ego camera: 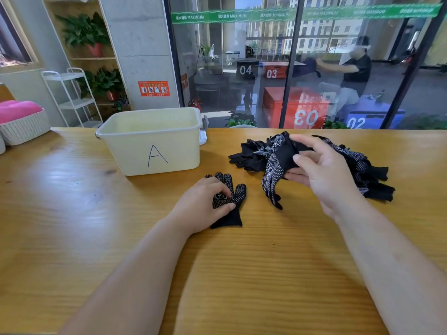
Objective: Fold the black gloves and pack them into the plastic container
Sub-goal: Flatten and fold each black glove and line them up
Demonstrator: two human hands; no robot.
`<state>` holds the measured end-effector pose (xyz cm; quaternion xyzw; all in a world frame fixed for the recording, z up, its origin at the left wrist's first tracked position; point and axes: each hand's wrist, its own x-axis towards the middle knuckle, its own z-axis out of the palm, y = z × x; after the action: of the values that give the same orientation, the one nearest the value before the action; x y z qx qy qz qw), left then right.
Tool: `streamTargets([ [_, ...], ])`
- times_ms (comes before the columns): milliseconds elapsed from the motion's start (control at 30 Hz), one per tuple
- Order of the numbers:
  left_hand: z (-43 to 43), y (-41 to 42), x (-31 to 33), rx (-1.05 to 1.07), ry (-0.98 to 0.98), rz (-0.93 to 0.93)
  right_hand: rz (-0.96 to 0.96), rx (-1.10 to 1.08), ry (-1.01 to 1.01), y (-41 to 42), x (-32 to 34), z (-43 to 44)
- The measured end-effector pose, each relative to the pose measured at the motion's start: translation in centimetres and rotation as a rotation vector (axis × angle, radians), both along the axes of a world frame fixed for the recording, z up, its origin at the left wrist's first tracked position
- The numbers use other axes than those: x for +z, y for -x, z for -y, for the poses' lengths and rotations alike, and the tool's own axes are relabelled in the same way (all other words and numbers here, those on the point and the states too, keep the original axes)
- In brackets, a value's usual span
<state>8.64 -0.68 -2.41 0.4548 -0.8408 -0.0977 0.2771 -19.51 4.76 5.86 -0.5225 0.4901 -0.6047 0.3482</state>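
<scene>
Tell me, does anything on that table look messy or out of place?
Only the gloves. A loose heap lies tangled on the table at right, some inside out. The right hand lifts one glove from it; the left hand presses another flat. The tub marked A looks empty. Nothing seems spilled or damaged.

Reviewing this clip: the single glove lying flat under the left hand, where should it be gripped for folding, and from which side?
Probably at the cuff of the flat glove, from the near side: the left hand pins the palm, fingers point toward the plastic container, and the cuff lies free on the table.
</scene>
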Motion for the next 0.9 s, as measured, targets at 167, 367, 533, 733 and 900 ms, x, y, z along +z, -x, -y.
streamTargets([
  [167, -0.6, -0.4, 0.1, -0.034, -0.006, 0.014, -0.066, 0.016, -0.058, -1.1, 1.8, 0.3],
  [367, -1.9, 0.0, 0.6, -0.027, 0.007, 0.084, -0.588, -0.335, 0.239, -0.2, 1.4, 0.2],
  [533, -3.6, 0.1, 0.3, -0.027, 0.05, 0.143, -1.363, -0.322, 0.239, 0.8, -4.6, -3.6],
  [733, -5.5, -0.5, -0.2, -0.055, 0.077, 0.167, -1.322, 0.138, 0.004, 0.7, -6.3, -6.9],
  [900, -6.4, -0.9, -0.3, -0.009, -0.07, 0.23, -1.09, 0.026, 0.035, 0.7, -6.7, -6.9],
])
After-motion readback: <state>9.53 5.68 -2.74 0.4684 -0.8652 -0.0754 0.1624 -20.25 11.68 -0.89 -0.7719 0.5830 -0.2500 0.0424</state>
